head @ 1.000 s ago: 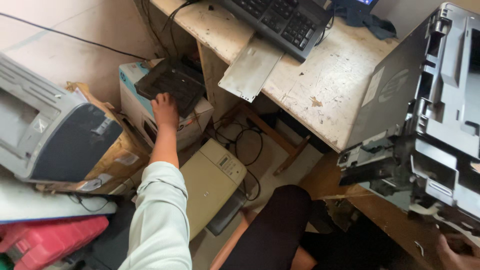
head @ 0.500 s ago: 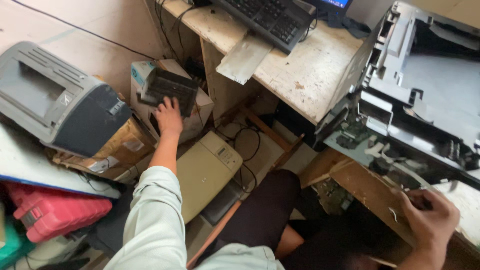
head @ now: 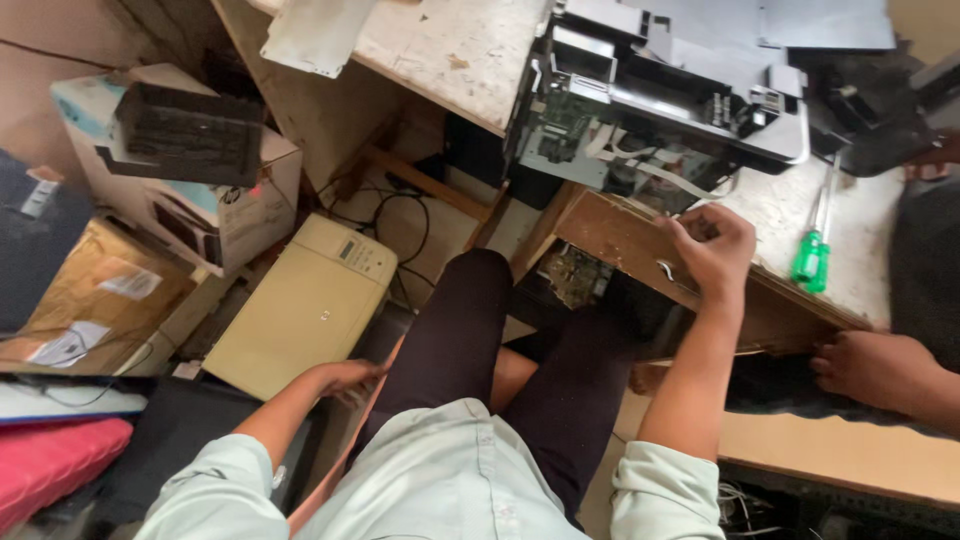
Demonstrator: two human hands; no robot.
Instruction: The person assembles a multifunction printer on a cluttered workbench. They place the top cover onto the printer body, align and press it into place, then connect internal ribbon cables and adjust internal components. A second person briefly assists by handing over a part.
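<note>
R hand point(head: 712, 250) has its fingers curled tight on the top front edge of the wooden drawer point(head: 640, 250) under the desk edge, just below the opened printer point(head: 660, 100) w/ its circuit board and ribbon cables showing. L hand point(head: 345, 378) hangs loosely curled, holding nothing, by the left thigh, next to the beige printer point(head: 300, 310) on the floor. Green screwdriver point(head: 812, 255) lies on the desk point(head: 440, 50) right of the drawer; another person's hand point(head: 875, 368) rests at the far right.
</note>
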